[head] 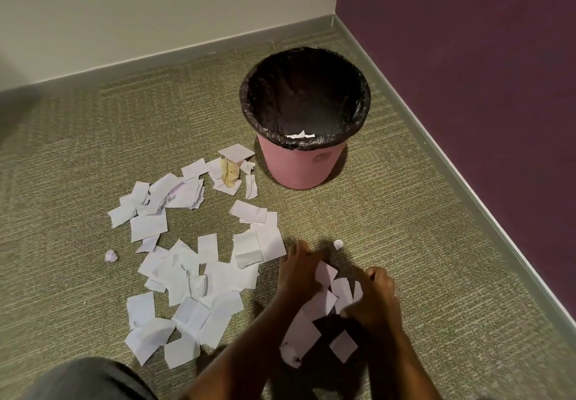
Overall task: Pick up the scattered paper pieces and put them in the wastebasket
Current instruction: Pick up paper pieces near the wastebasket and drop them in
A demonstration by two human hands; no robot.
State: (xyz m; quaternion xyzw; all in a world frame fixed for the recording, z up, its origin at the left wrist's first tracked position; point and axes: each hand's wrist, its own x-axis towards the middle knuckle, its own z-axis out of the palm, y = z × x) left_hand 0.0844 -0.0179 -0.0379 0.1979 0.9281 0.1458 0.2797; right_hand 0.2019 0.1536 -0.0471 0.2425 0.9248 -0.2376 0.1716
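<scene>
A pink wastebasket (299,166) with a black liner stands on the carpet near the corner; a few white scraps show inside it. Many white paper pieces (187,290) lie scattered on the carpet to its left and front. My left hand (297,275) and my right hand (378,300) are low over the floor, pressed together around a bunch of paper pieces (330,293). Some loose pieces (343,345) and a crumpled ball (291,356) lie just under my wrists.
Two small paper balls lie apart: one (111,255) at the left, one (338,244) beyond my hands. A yellowish crumpled scrap (229,170) sits beside the basket. A purple wall (467,57) and baseboard run along the right. My knee (87,381) shows bottom left.
</scene>
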